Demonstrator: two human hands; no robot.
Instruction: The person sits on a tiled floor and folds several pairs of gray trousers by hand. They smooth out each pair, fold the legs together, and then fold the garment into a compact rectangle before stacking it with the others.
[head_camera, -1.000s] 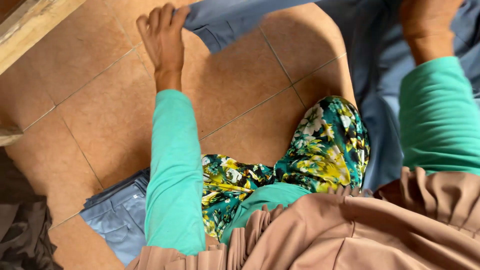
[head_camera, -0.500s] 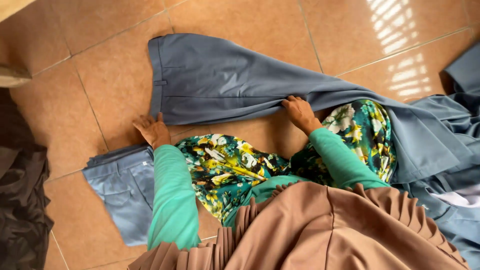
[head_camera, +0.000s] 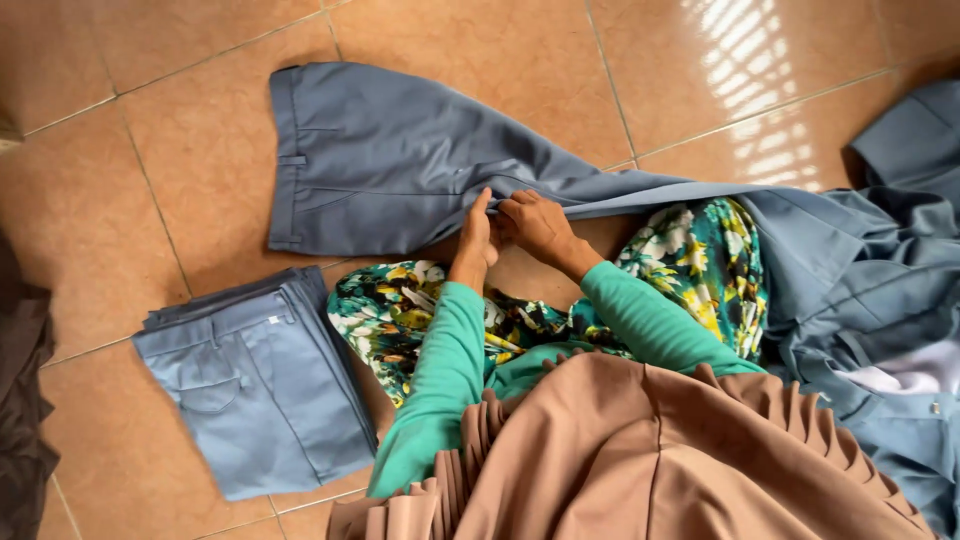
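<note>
The floor (head_camera: 480, 40) was laid in orange-brown tiles with pale grout lines. A pair of grey-blue trousers (head_camera: 400, 170) lay spread flat on it, a folded stack of the same cloth (head_camera: 260, 385) sat beside. More grey-blue garments (head_camera: 880, 300) were heaped at the right, dark cloth (head_camera: 20, 400) at the left edge.

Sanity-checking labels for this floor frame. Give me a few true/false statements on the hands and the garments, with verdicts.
1. Both hands grip the edge of the spread grey trousers. True: the left hand and right hand pinch the lower edge side by side.
2. The folded grey trousers lie to the right of the person. False: they lie on the tiled floor at the left of the view.
3. The spread trousers' waistband points to the left of the view. True.
4. The person wears red sleeves. False: the sleeves are green.
5. A pile of grey garments lies at the right of the view. True.
</note>
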